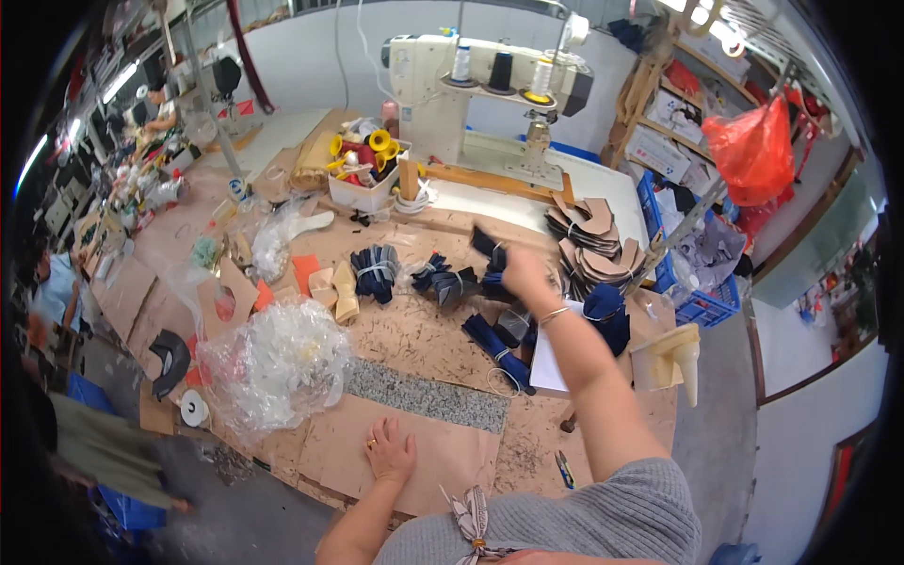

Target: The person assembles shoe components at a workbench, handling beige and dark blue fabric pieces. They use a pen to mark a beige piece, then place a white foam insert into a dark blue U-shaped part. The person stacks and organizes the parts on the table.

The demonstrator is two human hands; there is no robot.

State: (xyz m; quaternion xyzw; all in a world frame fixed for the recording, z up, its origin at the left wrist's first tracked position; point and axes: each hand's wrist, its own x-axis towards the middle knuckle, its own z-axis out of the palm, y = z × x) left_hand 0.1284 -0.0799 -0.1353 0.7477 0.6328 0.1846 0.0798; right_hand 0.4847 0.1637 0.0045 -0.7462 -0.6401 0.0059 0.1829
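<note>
1. Resting palm-down, fingers slightly spread, the left hand (389,454) lies empty on a brown sheet (452,461) by the surface (537,438)'s near edge.
2. Blurred right hand (525,268) meets a dark bundle (486,243) mid-surface; cannot tell how closed its fingers are.

White sewing machine (433,118) topped with thread cones (501,72), red plastic bag (753,155) hanging at right, blue crate (713,309) nearby

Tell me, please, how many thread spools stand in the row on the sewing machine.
3: a white spool on the left, a black spool in the middle, and a yellow-and-white spool on the right; none seems hidden.
</note>
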